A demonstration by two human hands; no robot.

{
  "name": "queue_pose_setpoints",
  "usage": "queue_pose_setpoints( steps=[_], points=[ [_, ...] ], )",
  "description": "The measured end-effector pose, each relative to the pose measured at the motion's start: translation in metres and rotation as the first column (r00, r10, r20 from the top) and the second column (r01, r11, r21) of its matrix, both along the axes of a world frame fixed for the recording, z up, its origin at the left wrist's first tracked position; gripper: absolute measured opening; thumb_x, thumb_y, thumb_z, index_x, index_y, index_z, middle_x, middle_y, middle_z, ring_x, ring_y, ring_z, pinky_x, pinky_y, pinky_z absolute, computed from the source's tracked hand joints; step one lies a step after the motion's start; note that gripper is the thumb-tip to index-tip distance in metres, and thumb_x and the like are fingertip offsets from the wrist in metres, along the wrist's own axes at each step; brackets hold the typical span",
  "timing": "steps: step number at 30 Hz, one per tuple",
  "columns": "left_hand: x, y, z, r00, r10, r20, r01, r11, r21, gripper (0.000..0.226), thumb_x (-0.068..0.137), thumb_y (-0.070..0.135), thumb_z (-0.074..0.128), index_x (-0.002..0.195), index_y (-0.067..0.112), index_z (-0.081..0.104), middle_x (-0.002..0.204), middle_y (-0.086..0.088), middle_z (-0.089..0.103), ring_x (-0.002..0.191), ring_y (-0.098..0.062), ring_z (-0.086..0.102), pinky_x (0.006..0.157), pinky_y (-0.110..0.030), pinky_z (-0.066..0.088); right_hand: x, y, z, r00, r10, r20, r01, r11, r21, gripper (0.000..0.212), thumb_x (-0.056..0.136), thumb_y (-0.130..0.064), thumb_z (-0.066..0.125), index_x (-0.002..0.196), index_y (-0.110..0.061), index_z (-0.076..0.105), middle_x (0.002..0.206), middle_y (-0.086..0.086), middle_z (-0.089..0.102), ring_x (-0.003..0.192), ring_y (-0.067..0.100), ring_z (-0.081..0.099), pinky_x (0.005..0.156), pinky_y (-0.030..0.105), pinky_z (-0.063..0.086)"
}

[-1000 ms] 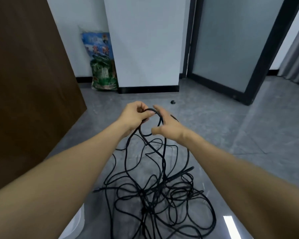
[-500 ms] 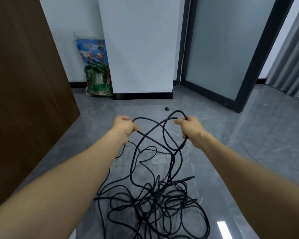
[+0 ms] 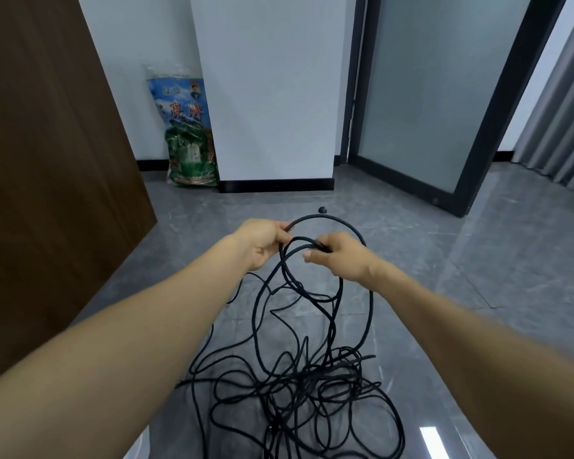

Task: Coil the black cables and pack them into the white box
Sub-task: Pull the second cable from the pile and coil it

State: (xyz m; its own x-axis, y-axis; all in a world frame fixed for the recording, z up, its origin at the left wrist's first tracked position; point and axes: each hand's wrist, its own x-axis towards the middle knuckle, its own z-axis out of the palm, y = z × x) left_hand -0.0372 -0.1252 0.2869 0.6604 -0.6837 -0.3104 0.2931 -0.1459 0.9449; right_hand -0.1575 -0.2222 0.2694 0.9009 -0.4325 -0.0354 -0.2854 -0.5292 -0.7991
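Observation:
A long black cable (image 3: 299,389) lies in a tangled heap on the grey floor in front of me, with strands rising to both hands. My left hand (image 3: 262,241) grips the gathered loops at chest height. My right hand (image 3: 337,256) pinches another stretch of the cable right beside it, and a loop arcs above and between the two hands. The white box is out of sight.
A brown wooden panel (image 3: 47,180) stands on the left. A printed sack (image 3: 186,127) leans on the white pillar (image 3: 265,94). A glass door with a dark frame (image 3: 444,94) is at the right. A small black object (image 3: 322,210) lies on the floor.
My hands pulled apart half a second ago and have now come back together, my right hand carrying a fresh loop of cable to my left hand.

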Motion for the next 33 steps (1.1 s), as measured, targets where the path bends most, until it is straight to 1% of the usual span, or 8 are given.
queue_pose_setpoints(
  steps=[6, 10, 17, 22, 26, 29, 31, 33],
  points=[
    [0.002, 0.004, -0.010, 0.983, 0.184, -0.021, -0.183, 0.981, 0.058, 0.019, 0.088, -0.015, 0.050, 0.076, 0.000, 0.051, 0.080, -0.013, 0.054, 0.068, -0.016, 0.054, 0.050, -0.017, 0.053, -0.002, -0.002, -0.005, 0.981, -0.063, 0.182, 0.039, 0.990, 0.134, 0.030, 0.091, -0.026, 0.061, 0.065, -0.015, 0.052, 0.055, -0.003, 0.032, 0.048, 0.010, 0.027, 0.050, 0.022, 0.027],
    [0.009, 0.010, -0.014, 0.975, 0.220, 0.005, -0.219, 0.969, 0.116, 0.021, 0.090, -0.012, 0.048, 0.074, 0.001, 0.049, 0.077, -0.011, 0.054, 0.066, -0.015, 0.053, 0.076, -0.023, 0.054, -0.002, -0.009, -0.008, 0.931, -0.267, 0.249, 0.217, 0.954, 0.208, 0.021, 0.097, -0.023, 0.049, 0.081, -0.013, 0.060, 0.060, -0.003, 0.038, 0.054, 0.012, 0.035, 0.058, 0.027, 0.036],
    [0.001, 0.019, -0.019, 0.985, 0.172, 0.014, -0.172, 0.969, 0.177, 0.023, 0.098, -0.003, 0.037, 0.077, 0.001, 0.044, 0.073, -0.010, 0.053, 0.062, -0.015, 0.055, 0.062, -0.033, 0.052, 0.000, -0.008, -0.013, 0.874, -0.415, 0.254, 0.288, 0.862, 0.416, 0.026, 0.099, -0.016, 0.044, 0.077, -0.014, 0.056, 0.067, 0.003, 0.044, 0.057, 0.012, 0.040, 0.064, 0.027, 0.043],
    [0.002, 0.035, -0.037, 0.970, 0.242, 0.012, -0.239, 0.947, 0.216, 0.028, 0.101, 0.000, 0.027, 0.077, 0.003, 0.042, 0.074, -0.011, 0.052, 0.044, -0.014, 0.060, 0.058, -0.033, 0.053, -0.002, -0.017, -0.008, 0.589, -0.799, 0.119, 0.343, 0.381, 0.859, 0.033, 0.102, -0.013, 0.027, 0.071, -0.017, 0.038, 0.062, 0.001, 0.026, 0.050, 0.013, 0.023, 0.048, 0.025, 0.029],
    [0.013, 0.052, -0.046, 0.940, 0.340, 0.031, -0.338, 0.916, 0.216, 0.032, 0.098, -0.006, 0.029, 0.070, 0.002, 0.042, 0.071, -0.013, 0.043, 0.059, -0.018, 0.047, 0.036, -0.029, 0.051, -0.016, -0.030, -0.014, 0.422, -0.905, -0.059, 0.379, 0.117, 0.918, 0.030, 0.102, -0.012, 0.023, 0.084, -0.019, 0.047, 0.066, 0.002, 0.027, 0.052, 0.015, 0.024, 0.048, 0.024, 0.033],
    [0.018, 0.058, -0.052, 0.935, 0.350, 0.065, -0.354, 0.896, 0.270, 0.031, 0.096, -0.008, 0.030, 0.070, 0.001, 0.043, 0.068, -0.010, 0.040, 0.056, -0.016, 0.040, 0.029, -0.023, 0.045, -0.020, -0.028, -0.019, 0.338, -0.937, -0.092, 0.438, 0.070, 0.896, 0.041, 0.098, 0.002, 0.024, 0.131, -0.009, 0.045, 0.075, 0.003, 0.037, 0.054, 0.016, 0.027, 0.048, 0.024, 0.034],
    [0.019, 0.060, -0.055, 0.939, 0.336, 0.065, -0.341, 0.895, 0.288, 0.030, 0.097, -0.004, 0.034, 0.070, 0.003, 0.044, 0.064, -0.008, 0.038, 0.053, -0.015, 0.036, 0.031, -0.019, 0.045, -0.021, -0.025, -0.021, 0.323, -0.943, -0.079, 0.436, 0.075, 0.897, 0.040, 0.098, 0.001, 0.024, 0.133, -0.010, 0.041, 0.075, 0.003, 0.038, 0.054, 0.015, 0.027, 0.048, 0.024, 0.031],
    [0.017, 0.059, -0.056, 0.945, 0.328, 0.000, -0.317, 0.913, 0.257, 0.029, 0.098, 0.004, 0.039, 0.069, 0.006, 0.047, 0.062, -0.005, 0.038, 0.051, -0.013, 0.034, 0.035, -0.017, 0.045, -0.019, -0.019, -0.024, 0.408, -0.913, 0.032, 0.482, 0.245, 0.841, 0.024, 0.102, -0.009, 0.028, 0.117, -0.012, 0.046, 0.070, 0.001, 0.036, 0.052, 0.014, 0.028, 0.047, 0.025, 0.031]
  ],
)
